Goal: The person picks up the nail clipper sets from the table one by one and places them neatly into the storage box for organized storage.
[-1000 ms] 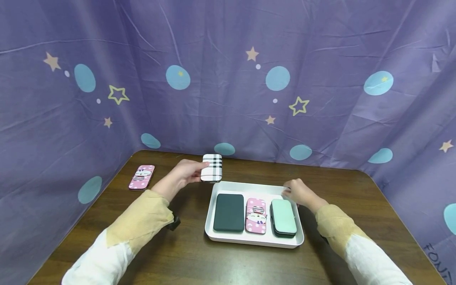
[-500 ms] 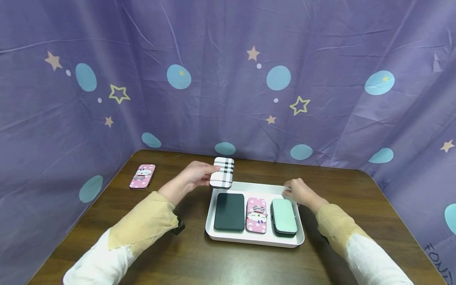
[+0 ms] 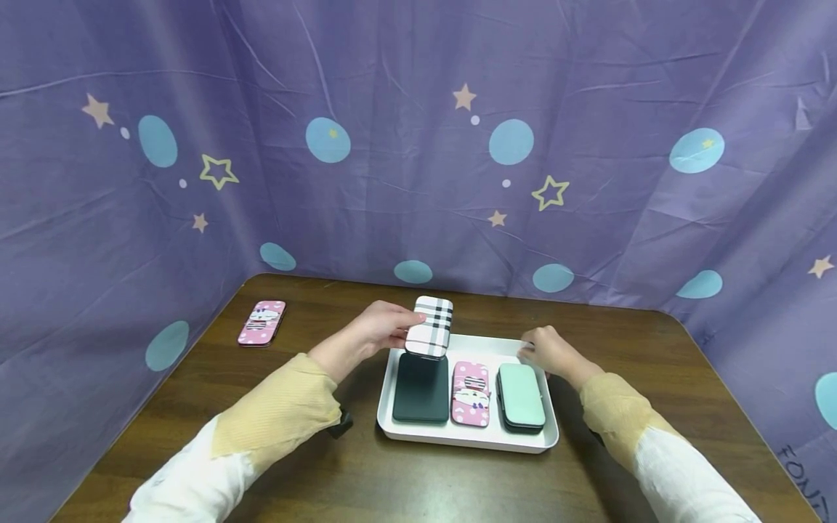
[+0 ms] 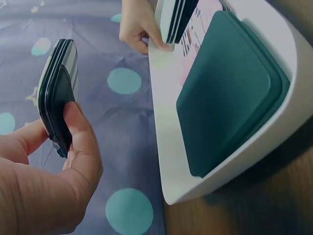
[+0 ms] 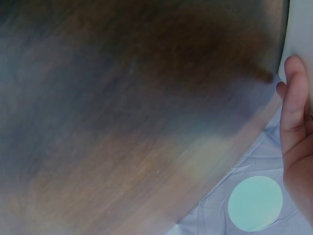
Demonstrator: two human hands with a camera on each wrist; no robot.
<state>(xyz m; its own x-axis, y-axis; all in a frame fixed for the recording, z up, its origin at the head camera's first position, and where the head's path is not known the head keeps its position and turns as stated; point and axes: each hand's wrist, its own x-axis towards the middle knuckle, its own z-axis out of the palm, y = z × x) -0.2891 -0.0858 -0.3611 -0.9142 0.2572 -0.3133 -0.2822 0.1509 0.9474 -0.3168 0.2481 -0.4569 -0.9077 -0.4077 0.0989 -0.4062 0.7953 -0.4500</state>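
My left hand (image 3: 375,330) pinches a small black-and-white plaid zip case (image 3: 429,327), thumb on one face and fingers on the other. In the head view the case overlaps the far edge of a dark green case (image 3: 421,396). That green case lies in a white tray (image 3: 458,441), left of a pink cartoon-cat case (image 3: 471,396) and a mint case (image 3: 521,396) on top of a darker one. At the tray's far right corner, my right hand (image 3: 556,354) grips the rim; the right wrist view has its fingers (image 5: 295,98) along the tray wall.
Another pink cartoon-cat case (image 3: 261,323) lies on the wooden table (image 3: 314,479) at the far left. A purple curtain (image 3: 418,145) with stars and blue ovals hangs right behind the table's back edge.
The left hand has carried the plaid case to the right and nearer, from beyond the tray's far left corner to over the dark green case. The right hand and tray stay put.
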